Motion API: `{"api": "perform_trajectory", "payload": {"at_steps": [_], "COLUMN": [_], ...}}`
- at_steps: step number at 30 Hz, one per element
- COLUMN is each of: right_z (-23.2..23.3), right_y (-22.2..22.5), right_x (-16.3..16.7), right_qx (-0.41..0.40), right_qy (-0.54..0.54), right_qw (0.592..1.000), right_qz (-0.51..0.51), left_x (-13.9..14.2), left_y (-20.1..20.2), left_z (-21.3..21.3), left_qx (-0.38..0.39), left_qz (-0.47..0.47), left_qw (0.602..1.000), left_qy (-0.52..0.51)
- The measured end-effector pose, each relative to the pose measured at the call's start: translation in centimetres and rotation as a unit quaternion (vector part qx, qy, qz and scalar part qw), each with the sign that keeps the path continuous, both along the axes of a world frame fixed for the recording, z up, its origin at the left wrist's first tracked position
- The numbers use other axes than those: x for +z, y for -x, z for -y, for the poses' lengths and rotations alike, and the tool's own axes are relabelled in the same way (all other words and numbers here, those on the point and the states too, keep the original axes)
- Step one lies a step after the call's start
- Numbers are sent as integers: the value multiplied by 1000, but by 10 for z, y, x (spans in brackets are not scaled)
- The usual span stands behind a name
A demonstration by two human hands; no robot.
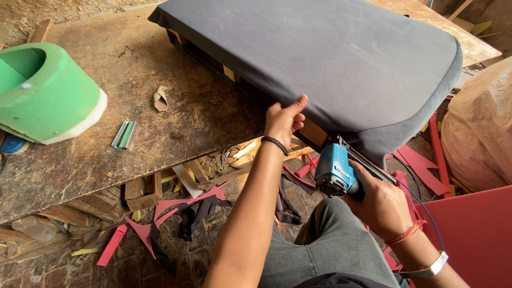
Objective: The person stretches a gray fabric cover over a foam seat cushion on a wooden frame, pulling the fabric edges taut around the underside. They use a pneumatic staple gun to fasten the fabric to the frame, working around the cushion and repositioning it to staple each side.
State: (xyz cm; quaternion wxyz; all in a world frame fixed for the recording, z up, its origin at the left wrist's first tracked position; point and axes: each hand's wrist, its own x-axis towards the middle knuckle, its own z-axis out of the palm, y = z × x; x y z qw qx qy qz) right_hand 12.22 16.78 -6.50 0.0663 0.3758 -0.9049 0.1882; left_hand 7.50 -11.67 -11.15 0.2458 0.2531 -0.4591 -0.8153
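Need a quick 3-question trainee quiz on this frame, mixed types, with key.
1. True or false: the right hand holds a blue staple gun.
2. The left hand grips: A) the green foam block B) the dark fabric edge of the cushion C) the staple strip
3. Fill in: the staple strip lies on the wooden ____.

Key: 1 true; 2 B; 3 table.

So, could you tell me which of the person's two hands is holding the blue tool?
The right hand grips the blue staple gun under the cushion's edge; the left hand holds only the dark fabric.
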Motion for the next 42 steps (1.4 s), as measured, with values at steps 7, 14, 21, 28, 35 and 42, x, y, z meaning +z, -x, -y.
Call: {"api": "perform_trajectory", "payload": {"at_steps": [7, 14, 21, 28, 35, 42], "right_z": [19, 46, 70, 81, 109, 131], "right_y": [-10, -23, -20, -24, -20, -24], "right_x": [-7, 6, 5, 8, 9, 2], "right_qx": [10, -46, 8, 10, 38, 3], "right_qy": [-38, -65, -74, -60, -17, -80], "right_qw": [999, 996, 996, 997, 997, 995], "right_qz": [-18, -33, -43, -45, -64, -57], "left_x": [-4, -8, -19, -14, -27, -17], "left_y": [-8, -3, 3, 0, 20, 9], "left_z": [-26, -22, -14, 37, 53, 63], "left_qx": [38, 57, 47, 41, -11, -33], "left_qz": [1, 12, 18, -61, -48, -3], "left_qw": [999, 997, 997, 997, 998, 998], "left_qy": [-13, 53, 62, 15, -32, 54]}}
